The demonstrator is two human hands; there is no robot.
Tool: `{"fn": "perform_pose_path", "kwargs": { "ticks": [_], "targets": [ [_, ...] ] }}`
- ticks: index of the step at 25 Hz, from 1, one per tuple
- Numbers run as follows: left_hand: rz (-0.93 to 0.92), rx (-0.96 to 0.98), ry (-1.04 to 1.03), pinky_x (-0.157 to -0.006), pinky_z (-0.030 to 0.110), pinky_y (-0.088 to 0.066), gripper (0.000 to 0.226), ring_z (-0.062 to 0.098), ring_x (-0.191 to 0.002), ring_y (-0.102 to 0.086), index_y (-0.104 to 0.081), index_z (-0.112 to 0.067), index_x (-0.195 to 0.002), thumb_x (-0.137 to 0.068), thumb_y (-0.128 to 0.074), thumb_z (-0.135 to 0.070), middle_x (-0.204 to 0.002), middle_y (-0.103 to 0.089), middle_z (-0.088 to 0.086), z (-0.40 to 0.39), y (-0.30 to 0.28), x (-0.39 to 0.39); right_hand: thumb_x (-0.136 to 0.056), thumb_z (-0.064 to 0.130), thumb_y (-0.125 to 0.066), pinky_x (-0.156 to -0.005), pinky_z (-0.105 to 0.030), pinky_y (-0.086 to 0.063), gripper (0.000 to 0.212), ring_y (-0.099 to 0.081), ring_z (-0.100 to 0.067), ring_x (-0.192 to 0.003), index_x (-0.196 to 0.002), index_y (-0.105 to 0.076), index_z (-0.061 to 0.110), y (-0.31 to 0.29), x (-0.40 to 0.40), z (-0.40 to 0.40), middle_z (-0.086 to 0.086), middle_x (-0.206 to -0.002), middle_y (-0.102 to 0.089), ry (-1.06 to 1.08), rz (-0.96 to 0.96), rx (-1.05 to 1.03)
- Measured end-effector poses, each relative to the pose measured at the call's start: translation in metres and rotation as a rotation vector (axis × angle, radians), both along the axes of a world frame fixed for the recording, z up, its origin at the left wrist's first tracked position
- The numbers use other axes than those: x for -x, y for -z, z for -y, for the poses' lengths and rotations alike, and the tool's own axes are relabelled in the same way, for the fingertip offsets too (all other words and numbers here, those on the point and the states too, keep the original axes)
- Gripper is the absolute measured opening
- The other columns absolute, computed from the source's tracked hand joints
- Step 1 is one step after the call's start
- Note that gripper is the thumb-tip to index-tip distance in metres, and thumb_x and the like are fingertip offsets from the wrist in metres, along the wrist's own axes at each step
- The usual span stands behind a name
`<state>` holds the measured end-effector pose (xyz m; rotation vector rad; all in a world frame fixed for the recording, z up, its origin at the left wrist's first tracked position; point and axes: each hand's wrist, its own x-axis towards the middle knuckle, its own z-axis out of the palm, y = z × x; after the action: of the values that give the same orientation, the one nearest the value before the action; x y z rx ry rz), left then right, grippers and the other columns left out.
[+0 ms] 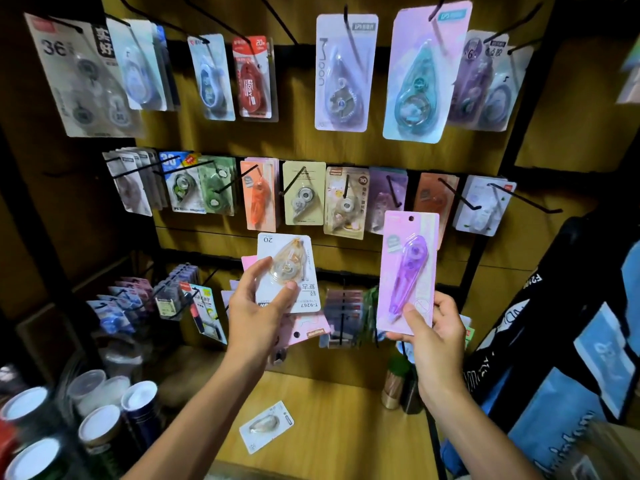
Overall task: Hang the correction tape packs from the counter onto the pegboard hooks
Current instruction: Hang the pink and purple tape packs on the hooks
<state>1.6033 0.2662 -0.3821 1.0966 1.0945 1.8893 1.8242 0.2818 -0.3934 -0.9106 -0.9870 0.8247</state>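
Left hand (258, 308) grips white pack (289, 275), pink packs (304, 329) half hidden behind; at 3 o'clock our right hand (434, 329) pinches purple pack (408, 268).

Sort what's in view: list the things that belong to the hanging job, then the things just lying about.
Job:
- purple correction tape pack, held upright in right hand
- clear correction tape pack, upside down on a stack gripped by left hand
- pack on the counter
- pegboard hooks

Lying about:
- lidded canisters
- blue printed bags
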Motion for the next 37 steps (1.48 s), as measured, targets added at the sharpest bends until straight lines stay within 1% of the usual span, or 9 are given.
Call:
{"fn": "perform_pose_path", "kwargs": {
  "ticks": [3, 8, 11, 13, 19, 26, 31, 34, 37],
  "targets": [
    [-0.002, 0.006, 0.02, -0.055, 0.019, -0.054, 0.041, 0.008, -0.083, -0.074, -0.062, -0.038, -0.115, -0.085, -0.076, -0.014, -0.125, -0.063, -0.011, -0.006, 0.005, -0.008, -0.093, -0.007, -0.055, -0.049, -0.029, -0.057, 0.023, -0.07, -0.017, -0.069, -0.098, -0.056, 0.015, 0.001, -0.016, 0.002, -0.008, -0.094, -0.071, 0.047, -0.026, -0.05],
    [-0.024, 0.003, 0.087, -0.068, 0.031, -0.061, 0.054, 0.017, -0.102, -0.071, -0.061, -0.041, -0.121, -0.079, -0.081, -0.014, -0.127, -0.064, -0.011, -0.018, 0.003, -0.039, -0.093, -0.006, -0.055, -0.052, -0.029, -0.058, 0.026, -0.071, -0.015, -0.073, -0.097, -0.057, 0.02, -0.017, -0.042, -0.003, 0.007, -0.088, -0.073, 0.118, -0.025, -0.11],
    [-0.025, -0.021, 0.134, -0.078, 0.038, -0.06, 0.073, 0.015, -0.11, -0.068, -0.053, -0.041, -0.131, -0.074, -0.084, -0.006, -0.13, -0.063, -0.012, -0.02, 0.004, -0.053, -0.092, -0.005, -0.056, -0.049, -0.026, -0.056, 0.026, -0.071, -0.015, -0.071, -0.097, -0.057, 0.02, -0.02, -0.056, -0.008, 0.0, -0.092, -0.073, 0.166, -0.058, -0.057],
    [-0.013, -0.003, 0.14, -0.071, 0.038, -0.061, 0.077, 0.015, -0.103, -0.071, -0.052, -0.044, -0.131, -0.072, -0.085, -0.007, -0.129, -0.064, -0.012, -0.021, 0.006, -0.058, -0.092, -0.003, -0.057, -0.049, -0.025, -0.056, 0.021, -0.071, -0.016, -0.073, -0.102, -0.058, 0.015, -0.017, -0.063, -0.011, -0.005, -0.098, -0.072, 0.171, -0.028, 0.011],
    [-0.016, 0.042, 0.134, -0.06, 0.033, -0.06, 0.058, 0.018, -0.092, -0.074, -0.059, -0.031, -0.126, -0.077, -0.082, -0.008, -0.119, -0.07, -0.004, -0.024, 0.012, -0.063, -0.09, -0.001, -0.061, -0.047, -0.026, -0.056, 0.024, -0.073, -0.016, -0.075, -0.097, -0.059, 0.022, -0.021, -0.067, -0.012, -0.005, -0.1, -0.073, 0.163, 0.007, 0.006],
    [-0.026, 0.056, 0.121, -0.067, 0.038, -0.061, 0.054, 0.02, -0.098, -0.073, -0.06, -0.026, -0.125, -0.078, -0.081, -0.01, -0.118, -0.071, -0.003, -0.025, 0.014, -0.064, -0.091, 0.0, -0.061, -0.05, -0.032, -0.058, 0.047, -0.072, -0.017, -0.092, -0.121, -0.053, 0.036, -0.022, -0.067, -0.001, 0.004, -0.118, -0.069, 0.21, 0.013, -0.145],
    [-0.019, 0.077, 0.127, -0.066, 0.039, -0.062, 0.056, 0.022, -0.096, -0.074, -0.059, -0.028, -0.126, -0.078, -0.081, -0.011, -0.12, -0.07, -0.004, -0.024, 0.017, -0.064, -0.092, 0.002, -0.059, -0.075, -0.034, -0.061, 0.048, -0.063, -0.015, -0.114, -0.112, -0.061, 0.046, -0.017, -0.067, 0.004, 0.013, -0.123, -0.064, 0.284, 0.094, -0.157],
    [-0.026, 0.084, 0.115, -0.067, 0.037, -0.062, 0.055, 0.023, -0.097, -0.073, -0.059, -0.026, -0.126, -0.078, -0.08, -0.009, -0.12, -0.07, -0.002, -0.026, 0.018, -0.064, -0.091, 0.004, -0.059, -0.08, -0.042, -0.061, 0.045, -0.063, -0.009, -0.113, -0.114, -0.063, 0.042, -0.014, -0.068, 0.005, 0.022, -0.117, -0.065, 0.284, 0.102, -0.161],
    [-0.026, 0.082, 0.123, -0.067, 0.041, -0.062, 0.055, 0.023, -0.096, -0.074, -0.059, -0.026, -0.127, -0.079, -0.08, -0.008, -0.121, -0.07, -0.002, -0.028, 0.017, -0.067, -0.092, 0.0, -0.058, -0.072, -0.046, -0.061, 0.047, -0.066, -0.019, -0.106, -0.119, -0.063, 0.038, -0.014, -0.068, 0.003, 0.02, -0.119, -0.064, 0.247, 0.11, -0.141]
  ]
}}
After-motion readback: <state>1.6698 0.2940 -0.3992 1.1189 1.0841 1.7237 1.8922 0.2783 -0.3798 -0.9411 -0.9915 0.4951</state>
